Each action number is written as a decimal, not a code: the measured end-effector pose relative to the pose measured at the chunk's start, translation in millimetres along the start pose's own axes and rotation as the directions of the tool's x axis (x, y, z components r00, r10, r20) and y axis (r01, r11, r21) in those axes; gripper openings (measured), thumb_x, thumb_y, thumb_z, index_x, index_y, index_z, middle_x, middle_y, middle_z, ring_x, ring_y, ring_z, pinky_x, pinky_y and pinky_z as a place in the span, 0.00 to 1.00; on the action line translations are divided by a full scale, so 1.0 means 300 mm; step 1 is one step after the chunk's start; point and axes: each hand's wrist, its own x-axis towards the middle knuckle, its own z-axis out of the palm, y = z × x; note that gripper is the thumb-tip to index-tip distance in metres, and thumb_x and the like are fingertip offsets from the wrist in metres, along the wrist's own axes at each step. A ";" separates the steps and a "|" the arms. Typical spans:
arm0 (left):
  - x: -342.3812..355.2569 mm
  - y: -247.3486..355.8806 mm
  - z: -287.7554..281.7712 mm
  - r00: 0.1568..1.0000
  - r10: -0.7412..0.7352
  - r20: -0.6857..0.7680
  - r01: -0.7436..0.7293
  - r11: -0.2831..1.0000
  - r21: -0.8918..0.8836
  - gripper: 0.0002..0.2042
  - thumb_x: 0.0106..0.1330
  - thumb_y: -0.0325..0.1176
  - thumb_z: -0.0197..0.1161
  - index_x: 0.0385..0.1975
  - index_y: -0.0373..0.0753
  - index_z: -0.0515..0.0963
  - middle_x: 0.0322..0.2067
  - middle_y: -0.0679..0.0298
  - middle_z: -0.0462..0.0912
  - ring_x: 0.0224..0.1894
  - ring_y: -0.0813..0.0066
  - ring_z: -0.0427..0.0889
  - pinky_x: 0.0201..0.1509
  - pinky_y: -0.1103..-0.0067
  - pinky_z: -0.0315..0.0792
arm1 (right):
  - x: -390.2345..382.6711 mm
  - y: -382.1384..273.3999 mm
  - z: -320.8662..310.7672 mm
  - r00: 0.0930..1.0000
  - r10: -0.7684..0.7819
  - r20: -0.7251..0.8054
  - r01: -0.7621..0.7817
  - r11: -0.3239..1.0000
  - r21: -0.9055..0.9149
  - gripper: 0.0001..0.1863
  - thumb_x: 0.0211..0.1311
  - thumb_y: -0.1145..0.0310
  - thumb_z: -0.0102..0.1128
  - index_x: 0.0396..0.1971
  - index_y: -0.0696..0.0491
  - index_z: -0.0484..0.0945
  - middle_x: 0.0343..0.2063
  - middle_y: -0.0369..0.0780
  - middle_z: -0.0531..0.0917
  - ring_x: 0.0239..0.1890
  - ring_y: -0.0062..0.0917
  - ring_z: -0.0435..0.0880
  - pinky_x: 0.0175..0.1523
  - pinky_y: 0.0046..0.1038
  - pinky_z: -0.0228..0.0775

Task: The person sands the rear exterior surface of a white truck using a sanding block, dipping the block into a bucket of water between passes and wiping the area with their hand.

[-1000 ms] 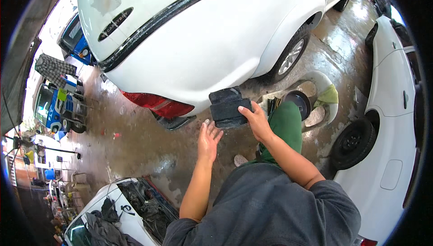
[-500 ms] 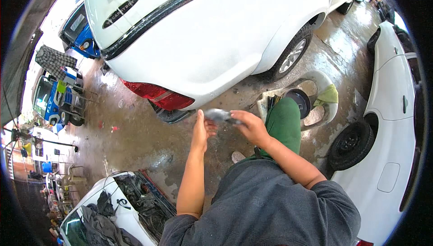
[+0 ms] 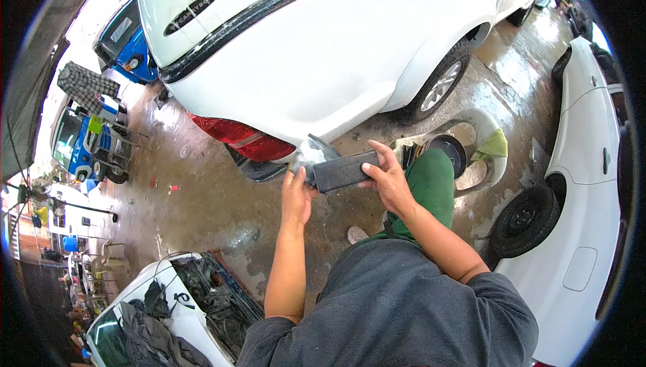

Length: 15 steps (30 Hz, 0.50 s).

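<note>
My right hand (image 3: 392, 184) grips one end of a dark, flat rectangular sanding block (image 3: 343, 172), thumb on top. The block lies level in front of me, its far end reaching toward my left hand (image 3: 295, 197). That hand pinches a shiny grey sheet (image 3: 313, 152), bent and wet-looking like sandpaper, by its lower edge. The sheet stands just behind the block and is partly hidden by it. Both hands are held in the air near the red tail light (image 3: 245, 139) of a white vehicle (image 3: 303, 64).
A pale plastic stool (image 3: 494, 162), with a black round bowl (image 3: 449, 152) and a green cloth (image 3: 492, 145) on it, stands beside my right knee. A white car (image 3: 585, 165) and a loose wheel (image 3: 525, 212) are at right. Another white car (image 3: 208, 326) lies lower left on the wet floor (image 3: 215, 205).
The grey sheet and the block, blurred together between my hands before, now show apart. My right hand has moved slightly right and turned the block's broad face up. The view has shifted a little.
</note>
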 end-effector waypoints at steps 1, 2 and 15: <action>-0.017 -0.005 0.029 0.999 -0.008 0.038 0.010 0.999 -0.040 0.19 0.83 0.43 0.58 0.67 0.43 0.74 0.59 0.64 0.84 0.56 0.70 0.87 0.51 0.69 0.86 | 0.000 -0.010 0.018 0.999 0.037 -0.033 -0.031 0.988 0.151 0.30 0.76 0.70 0.64 0.74 0.53 0.65 0.54 0.39 0.81 0.50 0.25 0.86 0.46 0.31 0.89; -0.033 -0.005 0.055 0.991 -0.012 0.134 0.021 0.998 -0.062 0.21 0.84 0.46 0.56 0.68 0.40 0.72 0.59 0.62 0.84 0.57 0.68 0.87 0.49 0.68 0.88 | 0.011 0.012 0.012 0.999 0.042 -0.015 -0.039 0.985 0.170 0.30 0.76 0.70 0.64 0.72 0.53 0.63 0.55 0.39 0.79 0.50 0.26 0.86 0.45 0.34 0.92; -0.072 -0.096 0.140 0.994 0.061 0.091 -0.057 0.998 -0.041 0.19 0.85 0.49 0.54 0.63 0.45 0.76 0.58 0.68 0.83 0.56 0.76 0.84 0.49 0.76 0.80 | -0.025 0.084 -0.015 0.995 0.041 -0.095 -0.035 0.997 0.061 0.22 0.73 0.69 0.68 0.59 0.50 0.68 0.50 0.36 0.78 0.50 0.22 0.82 0.45 0.30 0.83</action>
